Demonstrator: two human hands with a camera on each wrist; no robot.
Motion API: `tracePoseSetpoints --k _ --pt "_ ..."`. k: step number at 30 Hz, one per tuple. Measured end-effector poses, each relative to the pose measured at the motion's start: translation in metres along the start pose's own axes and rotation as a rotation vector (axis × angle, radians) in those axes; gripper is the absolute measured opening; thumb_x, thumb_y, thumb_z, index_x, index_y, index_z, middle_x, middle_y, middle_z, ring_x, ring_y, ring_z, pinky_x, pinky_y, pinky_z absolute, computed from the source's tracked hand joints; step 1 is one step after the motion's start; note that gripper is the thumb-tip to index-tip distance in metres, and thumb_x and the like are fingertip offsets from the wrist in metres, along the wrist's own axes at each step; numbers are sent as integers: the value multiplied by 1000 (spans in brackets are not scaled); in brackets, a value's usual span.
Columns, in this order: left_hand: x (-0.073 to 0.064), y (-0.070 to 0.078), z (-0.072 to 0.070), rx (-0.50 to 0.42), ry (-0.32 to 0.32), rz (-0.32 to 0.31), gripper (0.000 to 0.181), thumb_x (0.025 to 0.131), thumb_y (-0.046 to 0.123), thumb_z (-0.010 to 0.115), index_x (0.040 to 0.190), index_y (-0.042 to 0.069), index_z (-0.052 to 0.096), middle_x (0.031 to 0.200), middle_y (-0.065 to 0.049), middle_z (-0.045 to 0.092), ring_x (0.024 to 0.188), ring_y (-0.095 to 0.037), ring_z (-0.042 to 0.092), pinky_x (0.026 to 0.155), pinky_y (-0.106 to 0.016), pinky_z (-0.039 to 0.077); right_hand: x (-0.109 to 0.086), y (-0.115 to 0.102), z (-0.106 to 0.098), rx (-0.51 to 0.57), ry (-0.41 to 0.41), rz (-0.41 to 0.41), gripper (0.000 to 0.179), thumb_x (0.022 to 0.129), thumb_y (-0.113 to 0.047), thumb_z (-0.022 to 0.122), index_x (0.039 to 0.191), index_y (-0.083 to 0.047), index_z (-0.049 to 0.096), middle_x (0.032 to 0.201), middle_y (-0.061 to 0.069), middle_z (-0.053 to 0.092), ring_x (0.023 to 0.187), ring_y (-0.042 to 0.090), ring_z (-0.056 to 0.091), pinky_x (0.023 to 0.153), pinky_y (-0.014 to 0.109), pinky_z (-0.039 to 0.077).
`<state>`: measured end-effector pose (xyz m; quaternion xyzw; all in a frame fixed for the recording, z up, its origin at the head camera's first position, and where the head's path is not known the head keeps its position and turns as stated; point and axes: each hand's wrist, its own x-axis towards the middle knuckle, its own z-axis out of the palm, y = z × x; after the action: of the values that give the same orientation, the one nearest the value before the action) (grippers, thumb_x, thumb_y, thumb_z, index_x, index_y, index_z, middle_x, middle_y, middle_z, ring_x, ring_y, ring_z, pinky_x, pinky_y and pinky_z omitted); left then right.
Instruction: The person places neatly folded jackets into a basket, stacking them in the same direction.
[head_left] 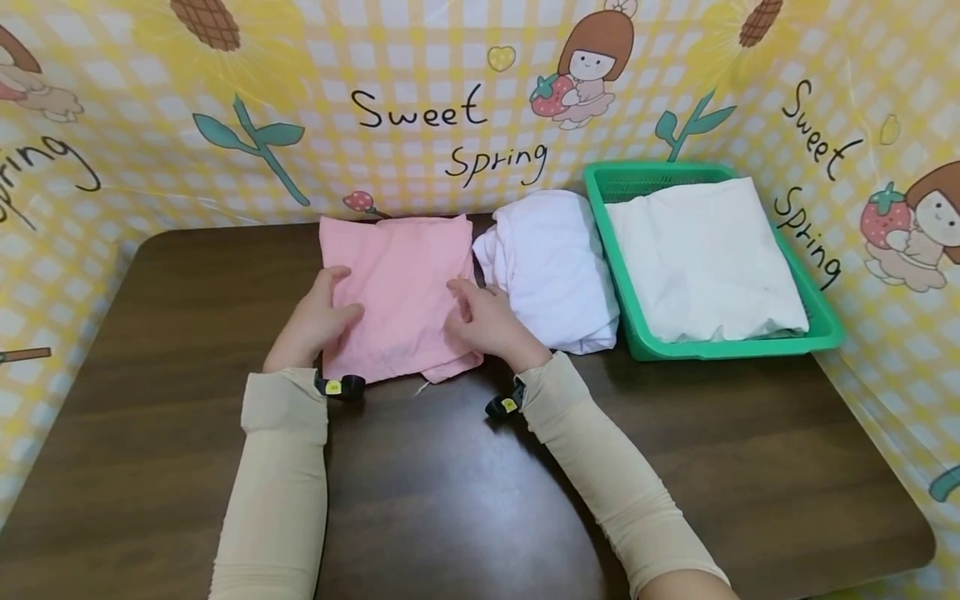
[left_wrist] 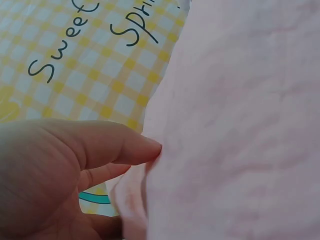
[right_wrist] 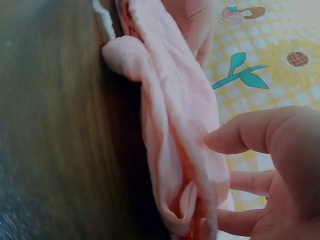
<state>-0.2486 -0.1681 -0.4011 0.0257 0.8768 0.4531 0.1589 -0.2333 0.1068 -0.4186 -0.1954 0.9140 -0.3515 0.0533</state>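
Well — green basket (head_left: 735, 348) holds white cloth (head_left: 705, 258), pink cloth (head_left: 397, 283) outside.

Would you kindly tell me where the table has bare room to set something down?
The table is bare left of the pink cloth, beyond the left hand; between the sleeves; and in front of the green basket. It is crowded from pink cloth to basket, with a white cloth between.

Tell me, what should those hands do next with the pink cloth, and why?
Maybe the right hand should tuck in the loose flap at the pink cloth's near right corner: it sticks out past the top layer, and that hand is touching the same side.
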Motion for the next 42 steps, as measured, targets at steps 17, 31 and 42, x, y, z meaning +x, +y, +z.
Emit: tracePoseSetpoints --k 17,31,42 --pt "8 -5 6 -338 40 -3 77 98 10 62 162 13 17 168 -12 5 149 -33 12 121 -52 17 5 2 0 686 125 229 69 90 -7 66 154 -7 40 148 19 46 124 27 51 100 35 44" --pt "2 -17 5 -580 -290 67 81 101 5 58 162 30 11 159 -3 7 124 -23 39 90 -23 48 3 6 8 1233 -73 309 80 91 8 60 159 -24 32 168 3 -1 112 14 44 101 30 38" --pt "7 -31 10 -742 -373 112 93 98 -12 50 161 42 7 160 1 3 117 -19 48 83 -29 55 4 10 14 1319 -164 322 85 94 9 57 159 -37 28 121 2 51 91 15 62 91 32 51"
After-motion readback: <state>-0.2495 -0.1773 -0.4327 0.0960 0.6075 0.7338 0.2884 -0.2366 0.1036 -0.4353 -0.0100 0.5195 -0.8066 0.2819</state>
